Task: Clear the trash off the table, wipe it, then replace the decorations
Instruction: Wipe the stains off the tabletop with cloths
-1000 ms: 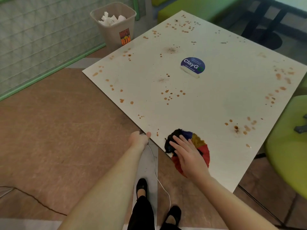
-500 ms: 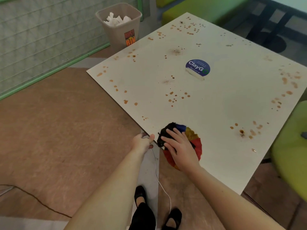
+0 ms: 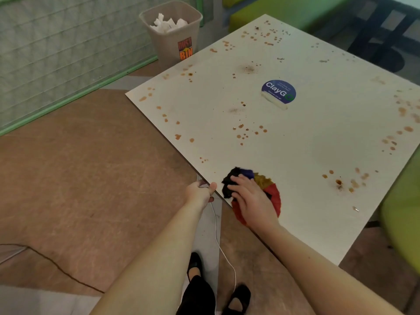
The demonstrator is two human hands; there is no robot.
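A white square table point(image 3: 295, 142) is spattered with several brown stains. Near its front-left edge lies a multicoloured cloth point(image 3: 261, 185) in black, blue, mustard and red. My right hand point(image 3: 252, 201) presses flat on that cloth with fingers spread. Just to the left, my left hand point(image 3: 200, 192) grips the table's edge, thumb on top and fingers curled underneath. A round blue "ClayGo" sticker point(image 3: 278, 91) sits in the table's middle.
A grey dust bin point(image 3: 172, 35) holding white crumpled paper stands on the floor beyond the table's left corner. A green seat point(image 3: 402, 212) is at the right. A white cable point(image 3: 218, 242) hangs near my feet. Brown floor lies to the left.
My right hand has slid the cloth leftward along the front edge, closer to my left hand. My left hand has stayed on the table edge.
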